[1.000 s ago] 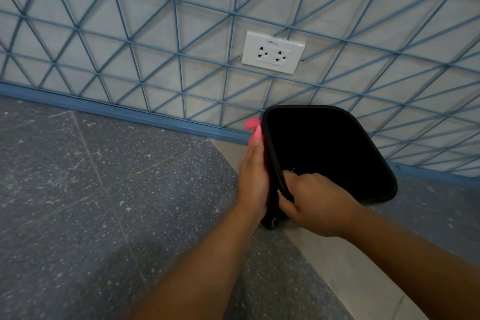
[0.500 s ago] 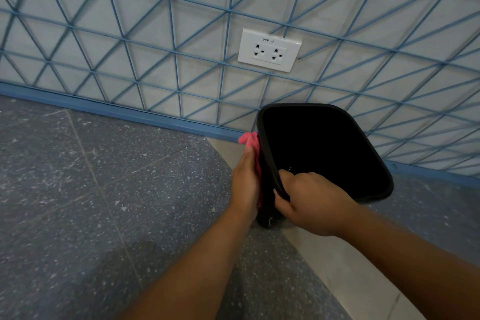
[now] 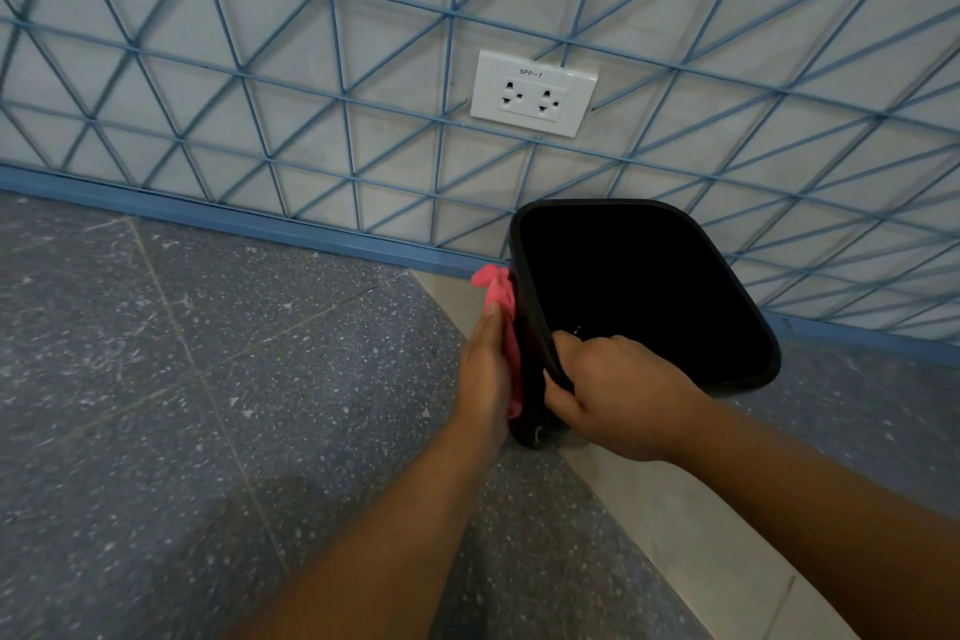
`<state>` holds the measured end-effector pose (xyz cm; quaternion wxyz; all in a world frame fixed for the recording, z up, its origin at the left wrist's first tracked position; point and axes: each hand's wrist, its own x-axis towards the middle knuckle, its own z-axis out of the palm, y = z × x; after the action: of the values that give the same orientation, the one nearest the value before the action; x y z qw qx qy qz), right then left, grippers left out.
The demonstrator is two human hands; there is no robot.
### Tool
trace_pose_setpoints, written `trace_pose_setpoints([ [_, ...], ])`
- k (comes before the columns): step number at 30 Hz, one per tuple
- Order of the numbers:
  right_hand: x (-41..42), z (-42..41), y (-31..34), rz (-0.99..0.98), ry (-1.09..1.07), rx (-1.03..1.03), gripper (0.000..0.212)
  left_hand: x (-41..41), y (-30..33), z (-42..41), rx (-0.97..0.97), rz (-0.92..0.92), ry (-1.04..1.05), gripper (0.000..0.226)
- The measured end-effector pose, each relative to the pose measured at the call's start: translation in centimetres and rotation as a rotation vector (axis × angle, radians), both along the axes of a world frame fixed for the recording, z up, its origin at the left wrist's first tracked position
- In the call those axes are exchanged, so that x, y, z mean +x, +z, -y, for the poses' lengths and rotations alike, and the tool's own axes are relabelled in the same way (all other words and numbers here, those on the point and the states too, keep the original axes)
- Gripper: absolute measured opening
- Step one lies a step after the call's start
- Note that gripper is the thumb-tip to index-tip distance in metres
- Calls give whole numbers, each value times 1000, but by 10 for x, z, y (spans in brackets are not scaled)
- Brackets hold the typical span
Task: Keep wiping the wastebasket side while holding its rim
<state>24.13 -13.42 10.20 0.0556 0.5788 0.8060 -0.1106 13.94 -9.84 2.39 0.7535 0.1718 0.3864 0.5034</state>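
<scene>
Right hand (image 3: 618,395) grips the black bin (image 3: 644,291) rim; left hand (image 3: 485,379) presses a pink cloth (image 3: 501,299) flat against its outer wall.

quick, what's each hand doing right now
Left hand: flat, pressing pink cloth against black plastic bin.
Right hand: gripping the bin's rim.

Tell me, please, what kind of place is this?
Probably an indoor public or office building: speckled grey floor, labelled wall socket, blue-lined wall panel, a black bin being wiped.

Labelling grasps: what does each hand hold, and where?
Right hand grips the black bin by its near rim. Left hand presses a pink cloth flat against the bin's outer side.
</scene>
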Motion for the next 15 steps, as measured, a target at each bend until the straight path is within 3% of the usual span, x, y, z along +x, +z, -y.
trace_pose_setpoints([
  [15,-3,-2,1,-2,2,3,19,-4,10,-12,98,-52,-3,52],
])
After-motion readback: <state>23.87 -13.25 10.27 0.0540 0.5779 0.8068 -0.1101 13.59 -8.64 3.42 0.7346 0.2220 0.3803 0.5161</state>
